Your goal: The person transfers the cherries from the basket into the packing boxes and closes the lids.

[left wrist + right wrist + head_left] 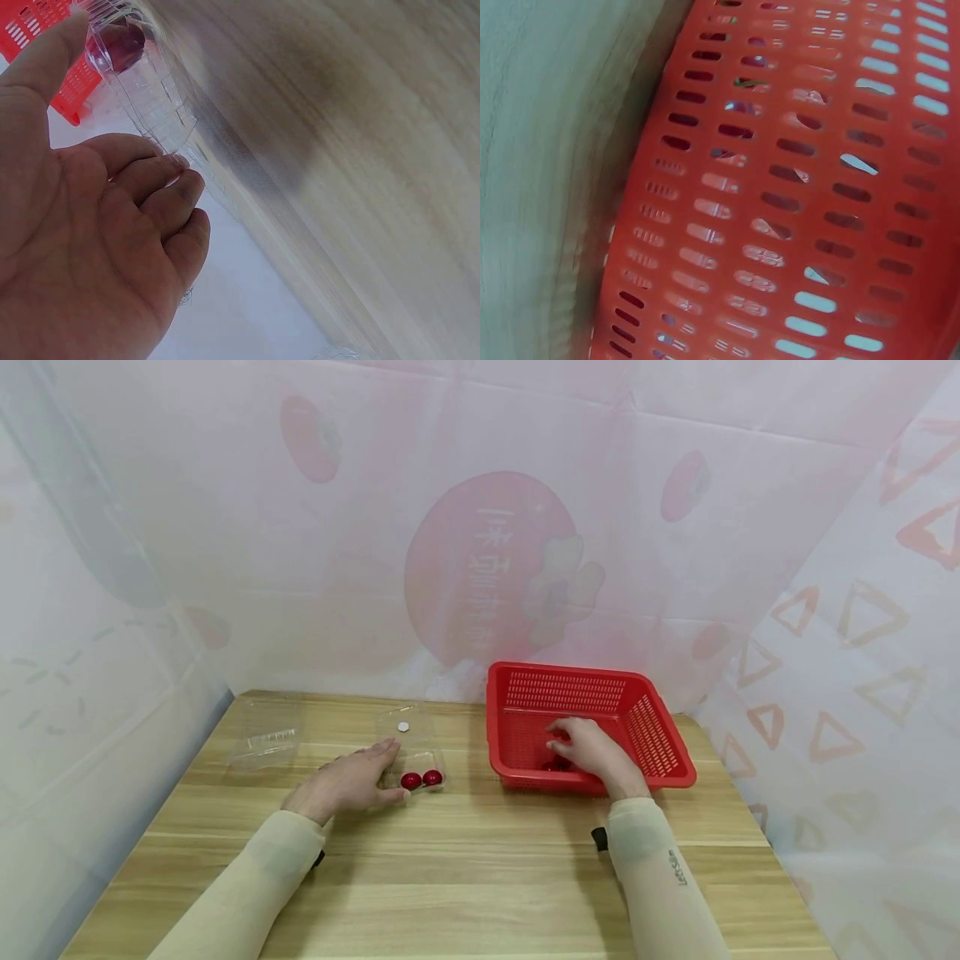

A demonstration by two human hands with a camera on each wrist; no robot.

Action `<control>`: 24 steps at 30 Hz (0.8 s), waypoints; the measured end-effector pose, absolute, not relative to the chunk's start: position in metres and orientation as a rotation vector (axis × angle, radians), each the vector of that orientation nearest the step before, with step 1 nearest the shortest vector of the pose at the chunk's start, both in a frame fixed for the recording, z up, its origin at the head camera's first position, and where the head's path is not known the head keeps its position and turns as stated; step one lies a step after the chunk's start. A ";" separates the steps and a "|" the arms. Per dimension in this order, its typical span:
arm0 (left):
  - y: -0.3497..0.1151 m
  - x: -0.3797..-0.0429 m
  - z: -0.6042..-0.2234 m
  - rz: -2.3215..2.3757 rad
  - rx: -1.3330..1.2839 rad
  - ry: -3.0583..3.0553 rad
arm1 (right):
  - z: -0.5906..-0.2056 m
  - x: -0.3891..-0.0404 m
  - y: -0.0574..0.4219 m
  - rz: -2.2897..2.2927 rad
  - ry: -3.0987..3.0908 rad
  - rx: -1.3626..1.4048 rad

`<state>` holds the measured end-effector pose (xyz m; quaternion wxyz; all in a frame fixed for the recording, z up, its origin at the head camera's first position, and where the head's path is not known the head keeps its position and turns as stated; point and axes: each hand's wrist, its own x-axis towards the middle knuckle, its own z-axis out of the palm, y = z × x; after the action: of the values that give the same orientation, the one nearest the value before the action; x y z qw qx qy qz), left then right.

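Note:
My left hand (352, 781) lies beside a small clear plastic clamshell box (390, 768), its fingertips right at the box's edge. In the left wrist view its fingers (169, 202) are loosely bent, the thumb stretched along the box. Two shiny dark red round fruits (422, 779) sit in the box's near right part. The lid (405, 723), marked by a small white sticker, lies folded back. My right hand (592, 752) reaches down into a red slotted plastic basket (517, 774), fingers bent over dark red fruits (555, 766). I cannot tell whether it holds one.
Another clear plastic box (262, 747) stands at the table's back left. Light wood-grain table (450, 877) runs forward from the hands. A printed white curtain (360, 568) hangs close behind the table and along both sides.

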<state>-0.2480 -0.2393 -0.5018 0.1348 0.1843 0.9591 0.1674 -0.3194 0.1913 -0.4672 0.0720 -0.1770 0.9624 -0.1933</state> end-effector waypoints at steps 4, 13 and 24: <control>-0.240 -0.248 -0.502 0.480 0.539 2.782 | -0.470 -0.321 0.194 -0.563 2.878 -0.518; -0.239 -0.248 -0.502 0.486 0.535 2.774 | -0.471 -0.322 0.198 -0.567 2.818 -0.437; -0.239 -0.247 -0.501 0.492 0.525 2.769 | -0.473 -0.323 0.199 -0.545 2.786 -0.432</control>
<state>-0.2473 -0.2388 -0.5013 0.1398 0.1818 0.9584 0.1702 -0.3231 0.1993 -0.4726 0.1345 -0.1489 0.9615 -0.1880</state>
